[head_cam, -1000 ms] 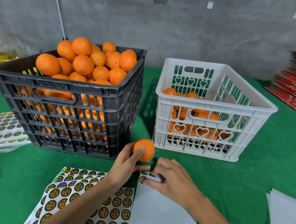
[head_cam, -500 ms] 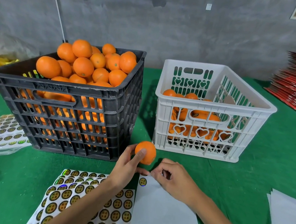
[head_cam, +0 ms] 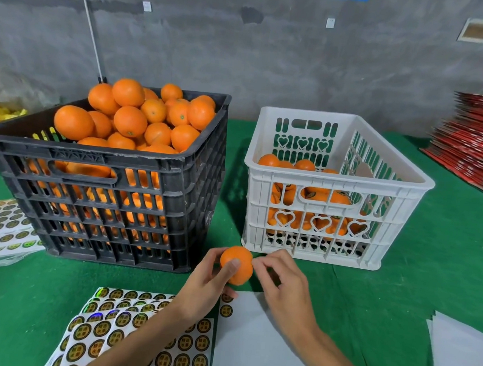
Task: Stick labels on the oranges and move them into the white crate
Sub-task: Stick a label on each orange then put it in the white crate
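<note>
My left hand [head_cam: 204, 289] grips one orange [head_cam: 240, 264] just above the green table, in front of the gap between the two crates. My right hand [head_cam: 284, 288] has its curled fingertips pinched together against the orange's right side; the label they hold is hidden behind the fingers. Under my forearms lie sheets of round gold-and-black labels [head_cam: 137, 341]. The white crate [head_cam: 334, 183] stands behind to the right, with several labelled oranges low inside it. On the left, the black crate [head_cam: 104, 207] is heaped with oranges.
A nearly bare white backing sheet [head_cam: 257, 349] lies under my right arm, two labels at its top left corner. More label sheets [head_cam: 0, 229] sit at the far left, white paper [head_cam: 465, 355] at the right edge, and a red stack [head_cam: 477, 142] at the back right.
My right hand left the backing sheet and rose to the right side of the orange. My left hand kept its grip on the orange and turned it slightly.
</note>
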